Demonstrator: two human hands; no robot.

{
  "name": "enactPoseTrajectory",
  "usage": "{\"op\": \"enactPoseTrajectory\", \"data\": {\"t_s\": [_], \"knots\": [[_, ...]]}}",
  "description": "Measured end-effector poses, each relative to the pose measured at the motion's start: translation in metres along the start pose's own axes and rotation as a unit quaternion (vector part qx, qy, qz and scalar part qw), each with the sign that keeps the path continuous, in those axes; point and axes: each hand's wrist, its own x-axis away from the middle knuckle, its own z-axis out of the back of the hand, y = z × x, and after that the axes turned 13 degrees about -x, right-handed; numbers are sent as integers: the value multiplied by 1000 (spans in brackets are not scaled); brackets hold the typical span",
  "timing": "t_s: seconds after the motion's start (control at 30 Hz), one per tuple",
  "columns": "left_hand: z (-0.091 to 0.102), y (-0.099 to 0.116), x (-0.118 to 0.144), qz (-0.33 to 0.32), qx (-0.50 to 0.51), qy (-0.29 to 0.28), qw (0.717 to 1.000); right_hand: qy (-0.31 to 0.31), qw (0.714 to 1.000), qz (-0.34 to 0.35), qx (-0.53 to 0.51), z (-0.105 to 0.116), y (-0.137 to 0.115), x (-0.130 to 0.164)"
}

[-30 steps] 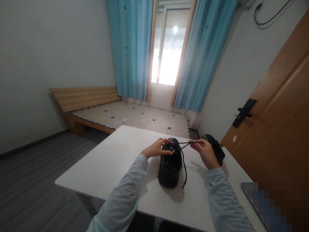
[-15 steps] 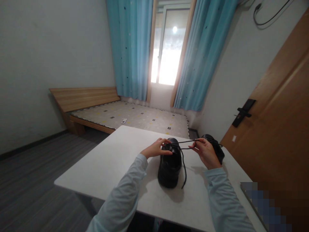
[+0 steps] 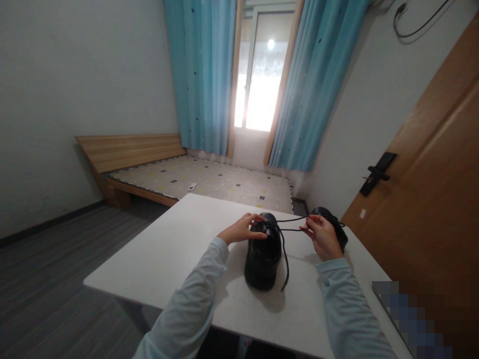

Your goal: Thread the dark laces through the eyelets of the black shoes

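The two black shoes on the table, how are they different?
The near shoe sits mid-table between both hands; the far shoe sits near the table's right edge, partly hidden behind the right hand. The near shoe's lace is pulled out sideways; the far shoe's isn't held. Both are black.

The right hand (image 3: 324, 237) has been drawn a little further toward the right of the frame than a second ago, away from the near black shoe (image 3: 264, 257) at lower centre. The lace (image 3: 294, 219) pinched in its fingers is now stretched longer and tauter across the gap between the two shoes, and the hand now covers more of the far shoe (image 3: 331, 222) behind it.
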Motion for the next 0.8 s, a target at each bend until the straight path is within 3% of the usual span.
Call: {"op": "enactPoseTrajectory", "data": {"t_s": [0.27,0.57,0.8], "knots": [[0,0,0,0,0,1,1000,38,999,29,1,0,-4,-2],[0,0,0,-2,2,6,1000,20,986,133,94,-1,-6,-5],[1,1,1,-3,6,7,1000,9,984,157,87,-5,-11,0]]}}
